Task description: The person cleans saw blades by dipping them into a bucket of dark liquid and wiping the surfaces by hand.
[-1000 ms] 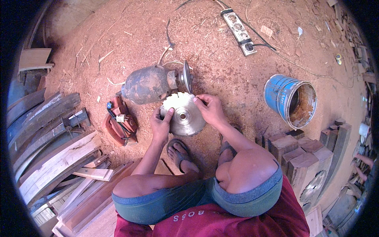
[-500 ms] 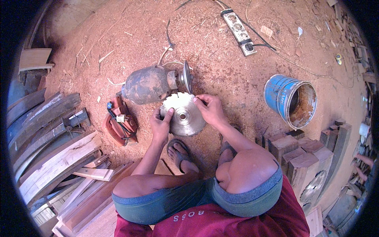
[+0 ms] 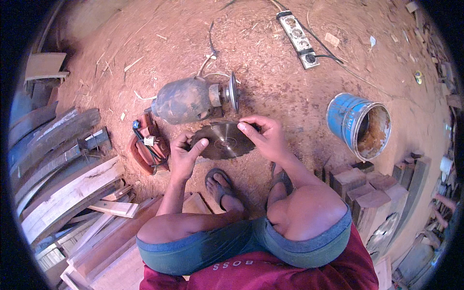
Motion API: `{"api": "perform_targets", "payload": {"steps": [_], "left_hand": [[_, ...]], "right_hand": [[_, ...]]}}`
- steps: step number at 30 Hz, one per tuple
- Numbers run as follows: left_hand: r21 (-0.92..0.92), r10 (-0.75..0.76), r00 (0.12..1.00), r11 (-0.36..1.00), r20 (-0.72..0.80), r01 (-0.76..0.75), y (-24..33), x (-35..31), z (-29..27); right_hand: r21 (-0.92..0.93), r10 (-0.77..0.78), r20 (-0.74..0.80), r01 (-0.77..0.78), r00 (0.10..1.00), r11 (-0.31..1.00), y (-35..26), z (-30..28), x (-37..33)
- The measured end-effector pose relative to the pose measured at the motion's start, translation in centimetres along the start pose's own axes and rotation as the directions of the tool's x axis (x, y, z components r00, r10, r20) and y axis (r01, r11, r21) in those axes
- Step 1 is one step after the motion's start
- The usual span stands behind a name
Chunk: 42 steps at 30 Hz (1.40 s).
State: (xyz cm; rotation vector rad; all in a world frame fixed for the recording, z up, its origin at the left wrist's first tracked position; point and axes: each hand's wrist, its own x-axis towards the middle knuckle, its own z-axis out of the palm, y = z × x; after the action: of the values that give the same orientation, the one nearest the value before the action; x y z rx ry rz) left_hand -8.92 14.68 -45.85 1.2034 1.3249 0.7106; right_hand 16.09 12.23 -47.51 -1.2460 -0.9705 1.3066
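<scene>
Between my two hands is a round, toothed saw blade (image 3: 224,141), tilted so that its face looks dark with a bright streak of light across it. My left hand (image 3: 185,151) grips its left edge, thumb on top and fingers beneath. At the upper right edge, my right hand (image 3: 267,136) pinches the blade between thumb and fingers. Just beyond the blade lies a worn grey electric motor (image 3: 183,100) on its side. A metal disc (image 3: 234,93) is mounted on the right end of its shaft.
A red-orange power tool (image 3: 147,149) with a bundled cord lies to the left. A blue metal bucket (image 3: 344,118) rests tipped at the right. Farther off is a power strip (image 3: 297,36). Curved boards (image 3: 72,198) are stacked left, wooden blocks (image 3: 367,191) right. Sawdust covers the ground.
The saw blade has tilted flatter, turning from a bright, nearly round face to a darker, narrower oval. My left hand has shifted slightly left and my right hand slightly right, both still holding it.
</scene>
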Motion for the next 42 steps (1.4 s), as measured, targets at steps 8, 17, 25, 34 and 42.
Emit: {"api": "perform_targets", "payload": {"steps": [8,17,25,34,42], "left_hand": [[-0.035,0.091,0.996,0.995,0.022,-0.090,2.5,-0.7,1.5],[-0.086,0.114,0.993,0.989,-0.043,-0.117,1.9,-0.6,1.6],[-0.170,-0.093,0.995,0.982,-0.025,0.087,-2.2,0.6,2.4],[-0.158,-0.164,0.983,0.976,-0.085,0.150,-4.6,1.3,3.9],[-0.189,-0.206,0.975,0.964,-0.079,0.188,-5.0,1.9,4.2]], "right_hand": [[0.093,0.116,0.111,-0.126,0.987,0.988,-1.0,-0.9,-0.4],[0.022,0.102,0.148,-0.106,0.984,0.994,-0.7,-1.4,-0.7],[0.029,0.138,0.053,-0.139,0.989,0.990,1.4,-0.8,-0.2],[-0.230,0.130,0.010,-0.124,0.992,0.965,5.3,-0.9,0.3],[-0.219,0.159,-0.004,-0.156,0.987,0.963,6.7,-0.7,0.9]]}}
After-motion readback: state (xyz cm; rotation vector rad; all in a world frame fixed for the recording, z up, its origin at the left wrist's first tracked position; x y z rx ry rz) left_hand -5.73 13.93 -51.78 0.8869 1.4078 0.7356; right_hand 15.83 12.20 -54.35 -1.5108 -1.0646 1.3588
